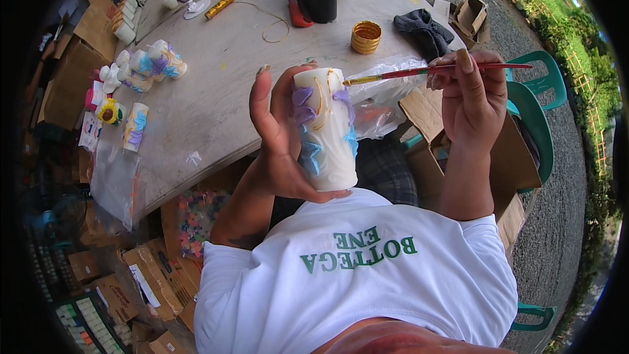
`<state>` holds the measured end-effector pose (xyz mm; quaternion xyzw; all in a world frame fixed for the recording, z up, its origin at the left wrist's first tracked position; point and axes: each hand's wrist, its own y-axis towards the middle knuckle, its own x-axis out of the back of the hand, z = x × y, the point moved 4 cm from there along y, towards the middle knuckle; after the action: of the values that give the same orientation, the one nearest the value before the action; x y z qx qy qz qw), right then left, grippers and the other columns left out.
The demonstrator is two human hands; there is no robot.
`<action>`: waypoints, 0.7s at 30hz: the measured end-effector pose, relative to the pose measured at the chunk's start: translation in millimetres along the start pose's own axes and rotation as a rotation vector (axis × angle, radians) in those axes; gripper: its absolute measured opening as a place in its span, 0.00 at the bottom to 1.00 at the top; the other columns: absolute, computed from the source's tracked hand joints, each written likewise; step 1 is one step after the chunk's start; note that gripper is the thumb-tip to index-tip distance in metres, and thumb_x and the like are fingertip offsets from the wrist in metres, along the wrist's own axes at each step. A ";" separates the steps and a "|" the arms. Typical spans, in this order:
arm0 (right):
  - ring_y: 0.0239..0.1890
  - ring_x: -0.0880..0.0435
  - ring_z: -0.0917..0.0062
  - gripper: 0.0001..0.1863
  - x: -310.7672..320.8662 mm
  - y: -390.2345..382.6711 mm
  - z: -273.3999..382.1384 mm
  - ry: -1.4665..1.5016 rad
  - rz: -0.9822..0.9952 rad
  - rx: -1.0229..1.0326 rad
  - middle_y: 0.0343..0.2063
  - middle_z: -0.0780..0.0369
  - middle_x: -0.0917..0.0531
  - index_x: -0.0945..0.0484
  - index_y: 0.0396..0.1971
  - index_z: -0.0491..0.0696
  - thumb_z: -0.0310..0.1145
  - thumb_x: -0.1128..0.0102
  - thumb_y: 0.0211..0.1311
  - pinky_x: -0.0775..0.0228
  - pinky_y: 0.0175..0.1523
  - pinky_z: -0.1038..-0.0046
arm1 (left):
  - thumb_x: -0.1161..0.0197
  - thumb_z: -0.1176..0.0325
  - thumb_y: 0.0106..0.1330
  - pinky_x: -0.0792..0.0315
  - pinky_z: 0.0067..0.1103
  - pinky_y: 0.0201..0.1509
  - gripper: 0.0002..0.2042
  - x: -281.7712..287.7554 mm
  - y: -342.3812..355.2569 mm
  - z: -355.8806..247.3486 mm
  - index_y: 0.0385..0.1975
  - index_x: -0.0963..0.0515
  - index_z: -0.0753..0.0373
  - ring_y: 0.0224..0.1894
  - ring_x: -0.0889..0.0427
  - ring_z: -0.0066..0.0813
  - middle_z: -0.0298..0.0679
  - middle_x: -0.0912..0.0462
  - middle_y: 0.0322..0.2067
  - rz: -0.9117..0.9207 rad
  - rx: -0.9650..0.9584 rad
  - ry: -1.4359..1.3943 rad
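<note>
The left hand (pixel 278 141) holds in its grip, from top to base, an upright, cylindrical white candle (pixel 327 134) decorated with raised purple and blue shapes, and right of this candle a slim, gold-tipped red paintbrush (pixel 406 74), tip beside its upper edge, sits pinched in the grip of the right hand (pixel 475 95).

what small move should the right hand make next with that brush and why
Probably the right hand should ease the paintbrush a little lower along the pillar candle, since gold lines show near its top while the raised ridges below look plain white. The left hand holds it upright.
</note>
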<state>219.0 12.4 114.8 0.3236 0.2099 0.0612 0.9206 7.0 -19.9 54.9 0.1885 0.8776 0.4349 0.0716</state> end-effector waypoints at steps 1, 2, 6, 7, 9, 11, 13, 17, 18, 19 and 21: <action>0.24 0.21 0.77 0.04 0.1 -0.2 0.3 0.011 -0.004 -0.009 0.25 0.55 0.20 0.32 0.32 0.41 0.23 0.48 0.58 0.30 0.31 0.79 | 0.23 0.68 0.27 0.49 0.35 0.62 0.67 -0.1 0.4 -0.4 0.60 0.77 0.53 0.62 0.51 0.45 0.52 0.57 0.59 -0.003 0.003 0.029; 0.24 0.21 0.76 0.04 -0.7 -0.5 1.4 0.014 0.003 -0.002 0.25 0.54 0.20 0.32 0.32 0.41 0.23 0.48 0.58 0.30 0.31 0.79 | 0.23 0.69 0.27 0.49 0.35 0.61 0.67 -0.1 1.2 -1.1 0.60 0.76 0.53 0.62 0.50 0.45 0.53 0.57 0.59 -0.006 0.006 0.058; 0.24 0.21 0.75 0.04 -5.4 -2.9 6.5 0.000 0.039 0.044 0.25 0.53 0.20 0.31 0.32 0.40 0.22 0.48 0.58 0.29 0.30 0.79 | 0.24 0.61 0.31 0.47 0.35 0.60 0.65 0.6 -0.7 3.6 0.61 0.76 0.52 0.60 0.47 0.46 0.55 0.56 0.59 -0.036 0.010 0.203; 0.24 0.21 0.75 0.04 -7.0 -3.8 7.4 -0.011 0.049 0.060 0.25 0.53 0.21 0.31 0.32 0.40 0.22 0.48 0.58 0.29 0.30 0.79 | 0.24 0.62 0.31 0.47 0.35 0.59 0.64 0.7 -0.3 3.7 0.61 0.75 0.52 0.60 0.47 0.46 0.55 0.56 0.59 -0.035 0.002 0.225; 0.24 0.21 0.75 0.04 -10.2 -6.2 7.3 -0.027 0.053 0.068 0.24 0.54 0.21 0.31 0.32 0.40 0.22 0.47 0.58 0.29 0.30 0.79 | 0.24 0.63 0.31 0.46 0.35 0.59 0.64 0.8 1.2 2.9 0.61 0.74 0.53 0.60 0.46 0.46 0.55 0.56 0.59 -0.033 -0.014 0.272; 0.23 0.21 0.76 0.05 -12.3 -7.7 7.0 -0.036 0.049 0.068 0.24 0.54 0.21 0.31 0.32 0.40 0.22 0.46 0.57 0.28 0.30 0.79 | 0.24 0.64 0.31 0.46 0.35 0.59 0.63 0.4 1.9 2.2 0.60 0.74 0.54 0.59 0.46 0.46 0.56 0.56 0.58 -0.032 -0.018 0.304; 0.23 0.21 0.76 0.05 -13.1 -8.5 6.2 -0.038 0.037 0.059 0.24 0.55 0.21 0.31 0.32 0.40 0.21 0.46 0.56 0.28 0.30 0.78 | 0.25 0.65 0.31 0.45 0.35 0.59 0.63 0.6 1.7 2.6 0.60 0.74 0.54 0.59 0.45 0.46 0.56 0.56 0.58 -0.033 -0.015 0.326; 0.30 0.20 0.71 0.04 -8.6 -5.5 0.5 -0.068 0.121 0.098 0.28 0.53 0.22 0.32 0.35 0.42 0.22 0.52 0.60 0.28 0.31 0.75 | 0.25 0.67 0.31 0.44 0.34 0.58 0.62 1.1 2.0 2.6 0.60 0.74 0.55 0.58 0.45 0.46 0.56 0.56 0.58 -0.026 0.001 0.347; 0.29 0.20 0.71 0.04 -8.2 -4.9 -1.4 -0.073 0.131 0.104 0.28 0.53 0.22 0.31 0.35 0.42 0.22 0.52 0.60 0.28 0.31 0.75 | 0.26 0.67 0.31 0.44 0.34 0.58 0.62 1.1 1.9 2.4 0.60 0.74 0.55 0.58 0.45 0.46 0.56 0.56 0.58 -0.022 0.003 0.351; 0.29 0.20 0.71 0.04 -8.5 -4.8 -2.4 -0.079 0.140 0.110 0.28 0.53 0.22 0.31 0.35 0.42 0.22 0.52 0.60 0.28 0.31 0.75 | 0.26 0.67 0.31 0.44 0.34 0.58 0.62 1.5 1.5 2.6 0.60 0.74 0.54 0.58 0.45 0.46 0.56 0.56 0.58 -0.026 0.011 0.354; 0.26 0.20 0.75 0.04 -11.3 -5.2 -2.6 -0.080 0.076 0.073 0.25 0.55 0.21 0.31 0.33 0.41 0.21 0.47 0.57 0.28 0.30 0.78 | 0.26 0.67 0.31 0.44 0.34 0.58 0.62 2.3 0.9 2.8 0.60 0.74 0.54 0.58 0.45 0.46 0.56 0.56 0.58 -0.035 0.027 0.360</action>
<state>207.5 7.0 113.6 0.3669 0.1624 0.0751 0.9129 5.9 -16.5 54.0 0.0933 0.8851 0.4485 -0.0817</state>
